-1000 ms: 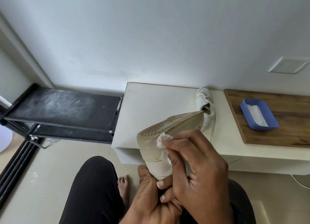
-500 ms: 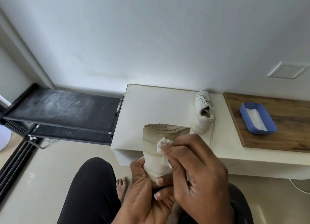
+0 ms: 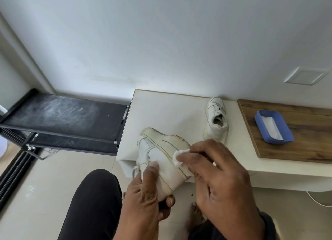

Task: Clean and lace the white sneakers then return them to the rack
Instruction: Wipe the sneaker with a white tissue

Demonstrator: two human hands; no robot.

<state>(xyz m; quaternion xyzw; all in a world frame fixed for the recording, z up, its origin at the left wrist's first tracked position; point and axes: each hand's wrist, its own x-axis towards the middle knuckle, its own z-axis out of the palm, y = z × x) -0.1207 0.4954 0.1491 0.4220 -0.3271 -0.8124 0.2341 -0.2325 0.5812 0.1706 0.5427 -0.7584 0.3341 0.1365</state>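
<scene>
Black rack (image 3: 62, 117) far left. Left hand (image 3: 143, 200) clenched round near end of held sneaker (image 3: 158, 155); long axis points away from person, sole edge turned right. Wipe (image 3: 179, 155) touches that edge, pinched by right hand (image 3: 221, 176), the nearer one for scrubbing. Second sneaker (image 3: 216, 121) upright on bench (image 3: 170, 110) beyond.

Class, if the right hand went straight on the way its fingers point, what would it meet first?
The held sneaker: the right hand points up and left, and the wipe it holds lies against the sole's edge. Depth beyond it is unclear.
</scene>
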